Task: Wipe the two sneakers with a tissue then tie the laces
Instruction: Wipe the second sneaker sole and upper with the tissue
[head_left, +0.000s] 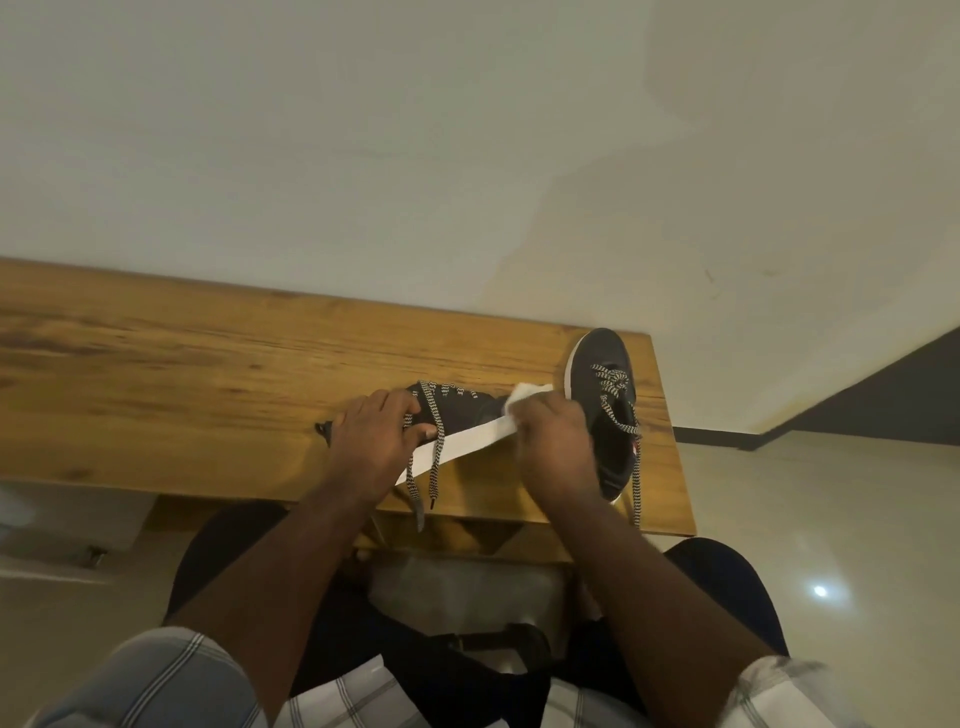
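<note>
— What sort of place is this?
— A plain indoor room, a home or an office; which one I cannot tell.
— What shows it?
— A wooden table (208, 353) stands against a bare pale wall (415, 130). To the table's right, glossy floor tiles (831, 519) mirror a ceiling light, with dark skirting (727, 439) just beyond.

Table (182, 338): varnished wood, visible grain, slight sheen. Both sneakers (605, 374) (457, 402): dark matt cloth uppers, white smooth rubber-looking sole edge. Laces (615, 392): woven, black-white pattern. Tissue (524, 392): soft white paper, crumpled. Floor (831, 519): glossy, reflective. Wall (415, 130): matt paint.
</note>
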